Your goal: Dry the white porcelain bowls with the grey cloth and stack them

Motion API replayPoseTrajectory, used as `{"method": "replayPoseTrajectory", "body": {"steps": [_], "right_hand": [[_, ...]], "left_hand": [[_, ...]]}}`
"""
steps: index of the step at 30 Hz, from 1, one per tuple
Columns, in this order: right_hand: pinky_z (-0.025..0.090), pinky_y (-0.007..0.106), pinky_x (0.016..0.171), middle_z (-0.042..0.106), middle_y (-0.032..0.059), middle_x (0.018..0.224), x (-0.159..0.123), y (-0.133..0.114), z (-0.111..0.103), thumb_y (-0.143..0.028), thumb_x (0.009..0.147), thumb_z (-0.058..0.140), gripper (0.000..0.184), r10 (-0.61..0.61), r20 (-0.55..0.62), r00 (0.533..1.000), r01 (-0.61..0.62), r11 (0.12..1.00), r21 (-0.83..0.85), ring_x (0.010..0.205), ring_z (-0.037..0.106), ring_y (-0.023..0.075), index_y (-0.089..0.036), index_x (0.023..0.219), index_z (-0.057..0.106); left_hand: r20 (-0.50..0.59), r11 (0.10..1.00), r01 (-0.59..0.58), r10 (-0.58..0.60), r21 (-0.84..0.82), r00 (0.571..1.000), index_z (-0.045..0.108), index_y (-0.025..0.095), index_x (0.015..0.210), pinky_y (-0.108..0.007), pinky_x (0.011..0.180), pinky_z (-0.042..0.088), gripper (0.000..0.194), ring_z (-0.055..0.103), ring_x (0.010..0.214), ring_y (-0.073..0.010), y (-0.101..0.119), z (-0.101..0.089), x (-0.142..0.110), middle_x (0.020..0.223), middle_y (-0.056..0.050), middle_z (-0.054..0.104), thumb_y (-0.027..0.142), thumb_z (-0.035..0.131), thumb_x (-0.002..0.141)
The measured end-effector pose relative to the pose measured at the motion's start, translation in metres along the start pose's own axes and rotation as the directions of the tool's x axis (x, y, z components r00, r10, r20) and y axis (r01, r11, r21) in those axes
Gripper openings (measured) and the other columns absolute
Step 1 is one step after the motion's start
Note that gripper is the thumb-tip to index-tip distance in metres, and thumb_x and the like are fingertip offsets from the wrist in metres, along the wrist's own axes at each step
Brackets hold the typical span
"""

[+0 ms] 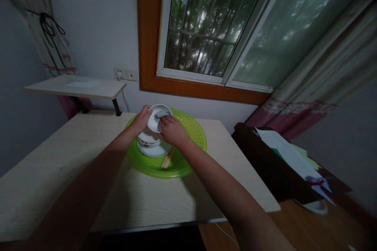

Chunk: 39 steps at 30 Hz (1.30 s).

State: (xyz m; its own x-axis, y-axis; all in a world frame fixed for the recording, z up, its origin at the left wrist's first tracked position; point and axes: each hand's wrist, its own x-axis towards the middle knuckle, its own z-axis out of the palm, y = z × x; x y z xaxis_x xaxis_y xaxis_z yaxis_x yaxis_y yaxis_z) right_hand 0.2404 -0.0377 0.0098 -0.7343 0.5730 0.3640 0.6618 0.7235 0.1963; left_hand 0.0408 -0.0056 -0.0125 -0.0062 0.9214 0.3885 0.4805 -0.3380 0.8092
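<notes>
My left hand (142, 119) grips the rim of a white bowl (153, 122), which is tilted so its inside faces me. Inside the bowl, my right hand (173, 128) presses a grey-blue cloth (161, 114) with its fingers. Below them a stack of white bowls (149, 141) with a floral band stands on a white plate (156, 151). Several light wooden chopsticks (167, 158) lie beside the plate. All of these rest in a round green plastic basket (176, 172) with a perforated base. My right hand partly hides the stack.
The basket stands on a pale wooden table (218, 164). A small raised shelf (103, 88) holding a paper sheet is at the back left. To the right, papers (282, 149) lie on a dark brown surface. A window (206, 27) is behind the table.
</notes>
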Motion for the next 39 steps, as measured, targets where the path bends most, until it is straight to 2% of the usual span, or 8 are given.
{"method": "replayPoseTrajectory", "body": {"steps": [4,8,14,22,27,30,34,39], "right_hand": [[0.048,0.041,0.096,0.074,0.0169,0.106,0.001,-0.001,-0.003,-0.022,0.095,0.055,0.021,-0.044,0.096,0.994,0.045,0.999,-0.005,0.101,0.066,0.0289,-0.012,0.101,0.073],[0.048,0.04,0.098,0.072,0.0161,0.119,-0.003,0.001,0.001,-0.029,0.097,0.053,0.031,-0.191,0.097,0.977,0.184,0.98,0.078,0.107,0.066,0.0282,-0.011,0.117,0.069],[0.023,0.046,0.125,0.046,0.0181,0.156,-0.006,0.001,0.011,-0.051,0.097,0.053,0.067,-0.26,0.017,0.966,0.255,0.956,0.146,0.145,0.043,0.0293,-0.01,0.149,0.045],[0.007,0.053,0.127,0.034,0.022,0.162,-0.004,0.003,0.016,-0.058,0.093,0.057,0.082,-0.057,-0.083,0.995,0.063,0.995,0.074,0.151,0.03,0.0352,-0.006,0.154,0.036],[0.021,0.048,0.124,0.048,0.0279,0.15,0.0,-0.001,0.006,-0.039,0.092,0.062,0.068,0.008,-0.063,0.998,-0.011,0.999,-0.043,0.143,0.041,0.0344,0.003,0.143,0.047],[0.035,0.046,0.113,0.064,0.0251,0.131,0.001,-0.006,-0.002,-0.029,0.096,0.055,0.039,0.016,-0.025,1.0,-0.018,0.994,-0.104,0.125,0.056,0.0326,-0.002,0.123,0.063],[0.046,0.043,0.094,0.072,0.0157,0.104,0.0,-0.008,-0.007,-0.016,0.098,0.048,0.019,-0.049,0.063,0.997,0.056,0.991,-0.123,0.097,0.065,0.0273,-0.012,0.102,0.066],[0.047,0.041,0.099,0.071,0.0125,0.112,-0.003,0.001,-0.004,-0.019,0.101,0.049,0.018,-0.194,0.041,0.98,0.197,0.976,-0.094,0.102,0.064,0.0253,-0.014,0.11,0.063]], "left_hand": [[-0.021,0.999,0.03,-0.029,0.044,0.999,0.049,0.025,0.123,-0.036,0.085,0.049,0.04,0.063,0.093,-0.0227,0.004,-0.001,-0.003,0.107,-0.007,0.066,0.051,0.032,0.098],[-0.018,0.997,0.04,-0.039,0.069,0.999,0.05,0.023,0.125,-0.04,0.092,0.048,0.042,0.064,0.1,-0.0249,0.01,-0.002,-0.005,0.113,-0.01,0.066,0.05,0.031,0.098],[0.012,0.999,-0.009,0.009,0.036,1.0,0.049,0.025,0.124,-0.04,0.103,0.045,0.041,0.062,0.112,-0.0236,0.001,0.002,-0.002,0.122,-0.008,0.065,0.051,0.032,0.098],[0.073,0.996,-0.058,0.063,-0.073,0.995,0.051,0.026,0.116,-0.035,0.101,0.047,0.036,0.061,0.113,-0.0223,0.008,0.003,-0.005,0.121,-0.006,0.065,0.05,0.032,0.097],[-0.012,1.0,-0.013,0.013,-0.02,1.0,0.049,0.022,0.125,-0.036,0.087,0.049,0.042,0.062,0.094,-0.0228,0.012,0.001,-0.006,0.109,-0.007,0.066,0.049,0.032,0.097],[-0.044,1.0,0.019,-0.019,-0.006,0.999,0.045,0.022,0.131,-0.036,0.081,0.048,0.044,0.061,0.085,-0.0219,0.013,0.0,-0.006,0.102,-0.007,0.065,0.048,0.032,0.098],[-0.055,0.998,0.058,-0.058,0.0,0.997,0.042,0.023,0.134,-0.036,0.075,0.046,0.047,0.058,0.077,-0.022,0.014,-0.001,-0.007,0.094,-0.006,0.063,0.051,0.032,0.098],[-0.053,0.997,0.054,-0.057,-0.062,0.997,0.044,0.023,0.13,-0.038,0.08,0.046,0.045,0.059,0.083,-0.0226,0.009,-0.001,-0.006,0.097,-0.006,0.062,0.052,0.033,0.097]]}}
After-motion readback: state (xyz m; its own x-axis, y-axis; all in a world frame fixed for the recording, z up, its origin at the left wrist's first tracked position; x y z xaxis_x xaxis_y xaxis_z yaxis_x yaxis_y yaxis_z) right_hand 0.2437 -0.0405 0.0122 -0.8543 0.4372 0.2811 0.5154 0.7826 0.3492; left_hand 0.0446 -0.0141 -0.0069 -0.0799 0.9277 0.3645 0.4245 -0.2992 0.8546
